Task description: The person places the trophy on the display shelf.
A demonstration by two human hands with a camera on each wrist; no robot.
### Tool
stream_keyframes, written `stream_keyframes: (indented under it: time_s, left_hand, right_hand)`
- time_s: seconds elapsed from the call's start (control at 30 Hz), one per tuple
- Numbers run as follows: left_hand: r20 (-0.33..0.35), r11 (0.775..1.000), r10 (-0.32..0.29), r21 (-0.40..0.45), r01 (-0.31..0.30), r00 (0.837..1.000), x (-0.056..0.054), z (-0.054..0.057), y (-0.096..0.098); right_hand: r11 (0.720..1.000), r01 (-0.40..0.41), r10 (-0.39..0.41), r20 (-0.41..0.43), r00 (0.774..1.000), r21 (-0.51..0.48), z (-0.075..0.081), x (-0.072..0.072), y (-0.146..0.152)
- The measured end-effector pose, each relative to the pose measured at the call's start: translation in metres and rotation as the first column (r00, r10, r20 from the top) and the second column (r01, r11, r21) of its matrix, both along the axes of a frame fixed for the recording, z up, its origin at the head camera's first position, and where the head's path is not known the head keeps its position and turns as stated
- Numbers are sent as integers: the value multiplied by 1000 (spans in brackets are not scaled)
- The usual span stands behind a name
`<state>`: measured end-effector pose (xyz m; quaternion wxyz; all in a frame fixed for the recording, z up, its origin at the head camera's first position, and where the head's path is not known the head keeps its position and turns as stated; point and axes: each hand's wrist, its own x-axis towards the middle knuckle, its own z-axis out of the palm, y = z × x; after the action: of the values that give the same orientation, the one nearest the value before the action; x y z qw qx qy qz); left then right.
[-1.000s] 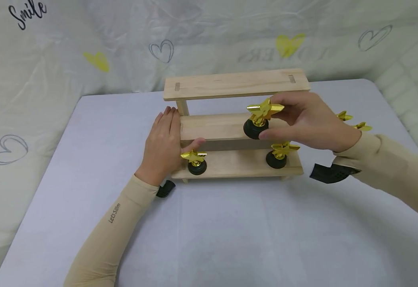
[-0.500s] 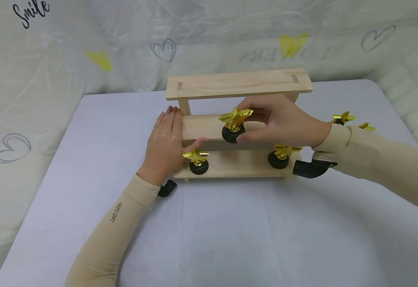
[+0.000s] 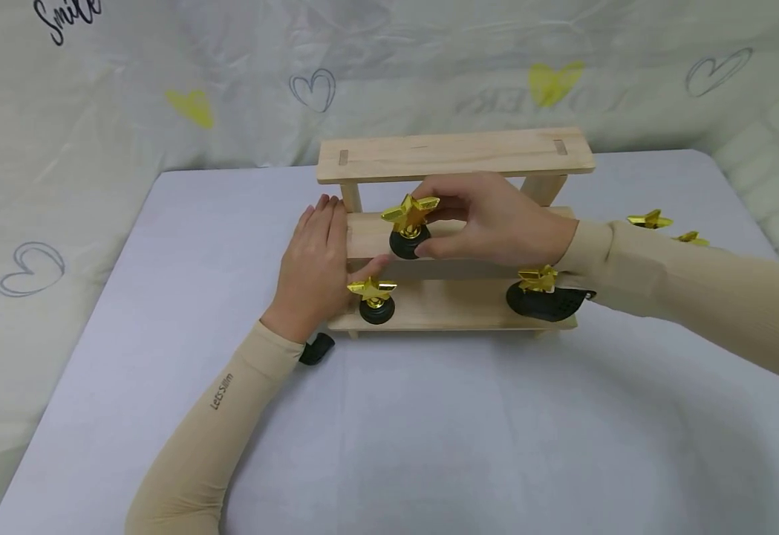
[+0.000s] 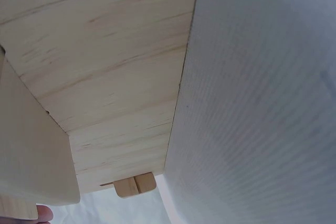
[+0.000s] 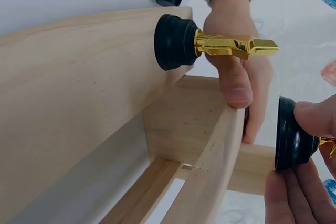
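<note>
A wooden three-tier shelf (image 3: 456,154) stands on the table. My left hand (image 3: 314,271) rests along its left side, fingers straight, the thumb reaching over the front of the middle board (image 3: 364,235). My right hand (image 3: 489,221) pinches a gold star trophy by its black base (image 5: 295,135). In the right wrist view, this trophy is upright, just above the middle board's left part and apart from it. One star trophy (image 3: 376,305) stands at the lower board's left end. Another trophy (image 3: 538,279) stands at its right end, partly hidden by my right wrist's black camera mount.
Two more gold star trophies (image 3: 650,219) are on the table to the right, partly hidden behind my right sleeve (image 3: 690,279). A white tabletop (image 3: 456,431) spreads before the shelf. Behind it hangs a pale sheet (image 3: 416,67) with printed hearts.
My right hand has carried the pinched trophy leftward along the middle board, from its right half to its left part. The left hand has stayed at the shelf's side.
</note>
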<state>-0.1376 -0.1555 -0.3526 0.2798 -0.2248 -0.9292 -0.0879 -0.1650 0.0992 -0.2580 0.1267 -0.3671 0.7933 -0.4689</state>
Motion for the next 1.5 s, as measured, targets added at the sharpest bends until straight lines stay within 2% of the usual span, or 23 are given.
stream_keyframes:
  time_s: [0.27, 0.4, 0.57, 0.7, 0.93, 1.1, 1.33, 1.5]
  left_hand:
    - [6, 1000, 2, 3, -2, 1000, 0, 1, 1]
    - [16, 1000, 5, 9, -6, 1000, 0, 0, 1]
    - [2, 1000, 7, 5, -7, 1000, -1, 0, 2]
    - [-17, 1000, 5, -1, -5, 1000, 0, 0, 2]
    - [-28, 1000, -1, -9, 0, 1000, -1, 1, 2]
    - [-33, 1000, 1, -12, -1, 999, 0, 2, 2]
    - [-11, 1000, 7, -17, -7, 1000, 0, 2, 1]
    - [3, 1000, 11, -16, -11, 1000, 0, 0, 0]
  right_hand:
    - [999, 36, -36, -20, 999, 28, -2, -5, -13]
    - [996, 42, -43, 7, 999, 75, -3, -6, -19]
    - [990, 54, -50, -31, 998, 133, -6, -10, -25]
    - [992, 56, -54, -26, 998, 110, -8, -12, -30]
    - [986, 72, -62, -65, 996, 148, -13, -13, -34]
    - [988, 76, -67, -67, 995, 132, -14, -14, -36]
    - [988, 102, -95, -64, 993, 119, -16, -15, -40]
    - [979, 117, -108, -60, 992, 169, -15, -14, -42]
